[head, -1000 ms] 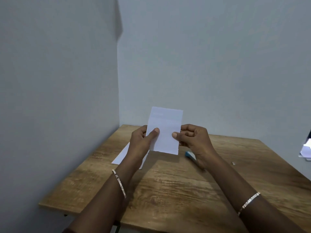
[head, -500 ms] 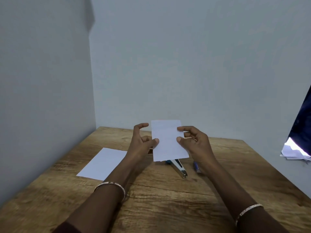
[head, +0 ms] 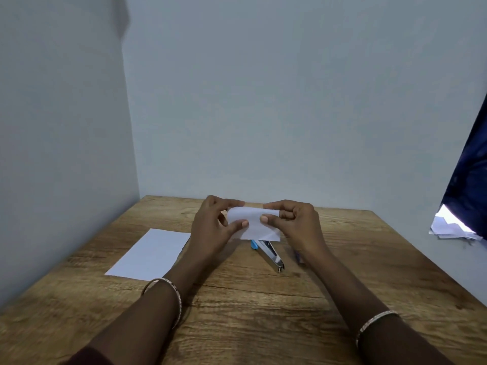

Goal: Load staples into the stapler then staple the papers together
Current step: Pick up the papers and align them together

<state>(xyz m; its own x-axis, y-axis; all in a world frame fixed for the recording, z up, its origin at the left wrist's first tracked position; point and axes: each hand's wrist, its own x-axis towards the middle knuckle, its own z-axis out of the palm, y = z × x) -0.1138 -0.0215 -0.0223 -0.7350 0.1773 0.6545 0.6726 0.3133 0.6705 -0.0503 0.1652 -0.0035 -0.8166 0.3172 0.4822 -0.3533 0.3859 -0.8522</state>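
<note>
No brand, label or writing can be read on anything here; the small paper [head: 254, 222] is plain white, thin and bent over at its top, held up above the worktop [head: 253, 306] between both hands; the left hand [head: 213, 227] has its fingers [head: 241, 224] clamped on the paper's left side, thumb in front and the rest curled behind; the right hand [head: 295, 222] pinches the right side the same way, thumb pad pressed on the front face; a second sheet [head: 151, 255], flat, white and rectangular, lies on the worktop to the left, its right edge just beside the left wrist; the stapler [head: 270, 255] lies on the worktop just below the held paper, between the two forearms, a long metal body with a light blue end partly hidden behind the paper, its shiny tip pointing toward the camera; each wrist carries a thin metal bangle [head: 168, 299]; the worktop is wood-grained, brown, with straight edges, set into a corner of two plain pale walls [head: 263, 101]; its near half is bare wood apart from the forearms, and the right side is open out to the edge; a dark blue cloth [head: 469, 180] hangs at the far right with some white papers [head: 448, 227] below it
</note>
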